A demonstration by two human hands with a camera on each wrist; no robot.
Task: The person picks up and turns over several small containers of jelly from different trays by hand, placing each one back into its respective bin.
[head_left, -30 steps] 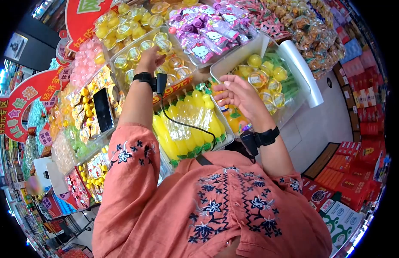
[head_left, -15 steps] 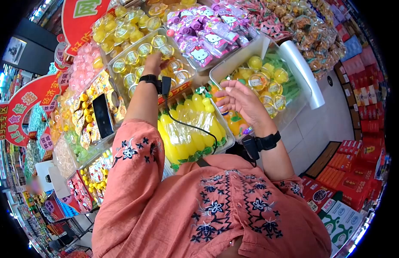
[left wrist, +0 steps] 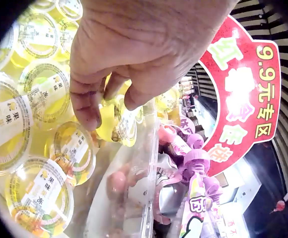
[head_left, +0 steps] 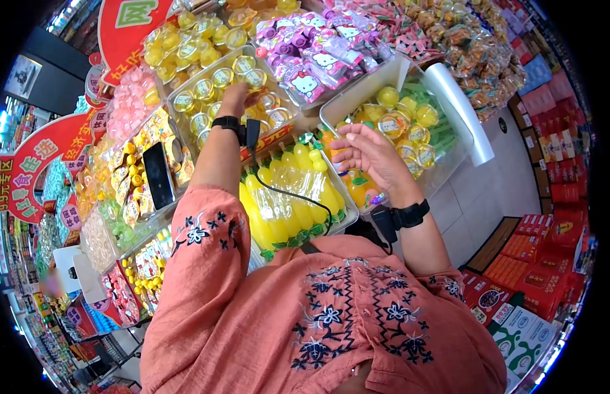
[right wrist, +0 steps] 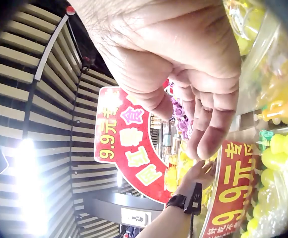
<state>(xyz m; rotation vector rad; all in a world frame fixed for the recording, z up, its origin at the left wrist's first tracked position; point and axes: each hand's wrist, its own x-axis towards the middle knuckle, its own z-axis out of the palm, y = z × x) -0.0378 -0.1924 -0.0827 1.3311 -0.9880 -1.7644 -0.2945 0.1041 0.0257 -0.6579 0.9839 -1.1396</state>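
My left hand (head_left: 236,100) reaches down into a clear bin (head_left: 177,125) of yellow jelly cups with printed lids (head_left: 203,88). In the left wrist view its thumb and fingers pinch a yellow jelly cup (left wrist: 118,124) beside the bin's clear wall. More jelly cups (left wrist: 45,94) lie left of the fingers. Over the front right bins, my right hand (head_left: 369,156) hovers with relaxed, slightly bent fingers and holds nothing. Beneath and beside it are a bin of orange bottle-shaped packs (head_left: 361,184) and a bin with yellow jelly cups (head_left: 420,131).
Between the hands lies a tray of long yellow packs (head_left: 288,197), with a black cable (head_left: 292,192) hanging over it. A phone (head_left: 158,176) stands left of my left forearm. Purple-pink packets (head_left: 315,56) fill the bin behind. A clear plastic roll (head_left: 459,111) lies at the right.
My left hand has shifted slightly right and nearer me within the jelly-cup bin, then stayed nearly still over the last half second. The right hand keeps almost the same place.
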